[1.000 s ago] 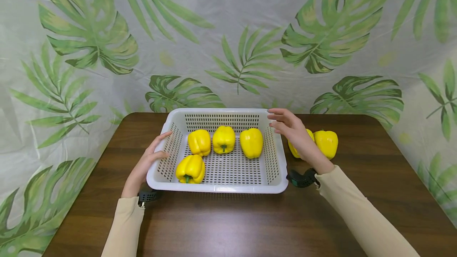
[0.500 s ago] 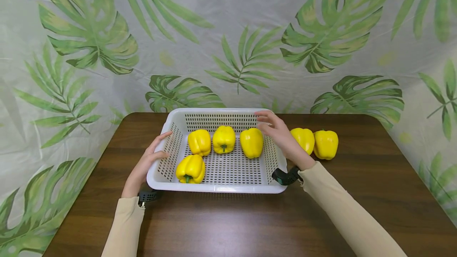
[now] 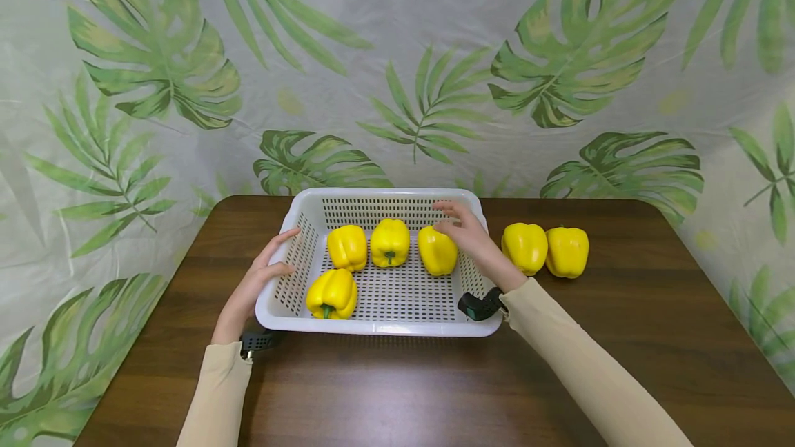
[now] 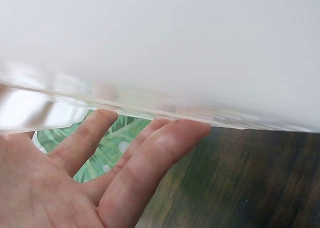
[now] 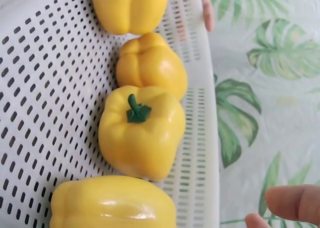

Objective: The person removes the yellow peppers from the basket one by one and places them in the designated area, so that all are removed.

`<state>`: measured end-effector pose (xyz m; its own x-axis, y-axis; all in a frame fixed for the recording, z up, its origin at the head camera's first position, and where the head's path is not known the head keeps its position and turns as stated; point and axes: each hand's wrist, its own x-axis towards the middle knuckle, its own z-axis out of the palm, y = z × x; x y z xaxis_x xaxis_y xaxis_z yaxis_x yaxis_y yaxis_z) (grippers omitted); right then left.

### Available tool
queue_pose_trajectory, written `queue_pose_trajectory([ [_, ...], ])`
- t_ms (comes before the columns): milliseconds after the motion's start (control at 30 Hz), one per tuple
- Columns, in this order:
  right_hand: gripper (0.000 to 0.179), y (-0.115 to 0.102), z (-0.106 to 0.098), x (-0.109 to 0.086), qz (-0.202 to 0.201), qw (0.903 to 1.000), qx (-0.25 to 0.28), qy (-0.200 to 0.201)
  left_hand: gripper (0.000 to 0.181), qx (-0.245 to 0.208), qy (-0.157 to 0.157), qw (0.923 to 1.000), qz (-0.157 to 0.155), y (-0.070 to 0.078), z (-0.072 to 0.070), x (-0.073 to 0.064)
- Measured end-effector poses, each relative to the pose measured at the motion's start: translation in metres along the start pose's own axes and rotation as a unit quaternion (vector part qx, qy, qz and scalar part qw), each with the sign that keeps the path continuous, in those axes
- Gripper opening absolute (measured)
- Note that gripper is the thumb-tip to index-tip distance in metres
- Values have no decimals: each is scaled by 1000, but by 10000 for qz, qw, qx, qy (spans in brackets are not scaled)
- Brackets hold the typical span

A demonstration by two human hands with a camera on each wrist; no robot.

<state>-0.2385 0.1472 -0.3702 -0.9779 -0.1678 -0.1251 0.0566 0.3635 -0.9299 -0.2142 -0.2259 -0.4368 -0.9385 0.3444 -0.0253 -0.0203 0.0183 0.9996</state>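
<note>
My left hand holds the left side of a white perforated plastic basket, thumb and a finger reaching over its rim. In the left wrist view, other fingers lie against the outside. My right hand hovers over the basket's right end with fingers spread and nothing in them, overlapping the rightmost yellow bell pepper. Further left in the basket lie a bell pepper with its green stem facing out, another bell pepper, and a bell pepper at the front left.
Two more yellow bell peppers, one nearer the basket and one further right, stand side by side on the brown wooden table. A leaf-patterned cloth hangs behind the table's back edge.
My right hand has moved left from the basket's right rim to over the rightmost pepper inside, uncovering the peppers on the table. The left hand, basket and peppers have stayed put.
</note>
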Motion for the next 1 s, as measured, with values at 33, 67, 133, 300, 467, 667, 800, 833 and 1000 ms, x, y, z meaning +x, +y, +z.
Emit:
queue_pose_trajectory([
  [33,46,1,1,1,13,10000,-29,-4,64,-13,3,10000,-4,0,0,0],
  [67,47,2,2,2,34,10000,-83,-6,63,-25,3,10000,-1,0,0,0],
  [133,47,3,5,4,45,9998,-197,-17,63,-41,3,10000,-3,0,0,1],
  [300,49,6,12,5,148,9985,-525,-71,63,-28,-10,10000,14,0,0,0],
  [467,51,10,17,6,144,9953,-953,-95,63,9,-14,10000,41,0,0,0],
  [667,55,18,21,8,317,9936,-1059,-228,63,12,-13,10000,39,-1,0,1],
  [800,58,21,22,9,336,9929,-1111,-247,63,22,1,10000,47,-1,0,1],
  [833,58,21,22,9,330,9927,-1133,-246,63,20,0,10000,49,-1,0,1],
  [1000,61,22,22,10,337,9936,-1022,-354,63,77,28,10000,54,-1,-1,1],
])
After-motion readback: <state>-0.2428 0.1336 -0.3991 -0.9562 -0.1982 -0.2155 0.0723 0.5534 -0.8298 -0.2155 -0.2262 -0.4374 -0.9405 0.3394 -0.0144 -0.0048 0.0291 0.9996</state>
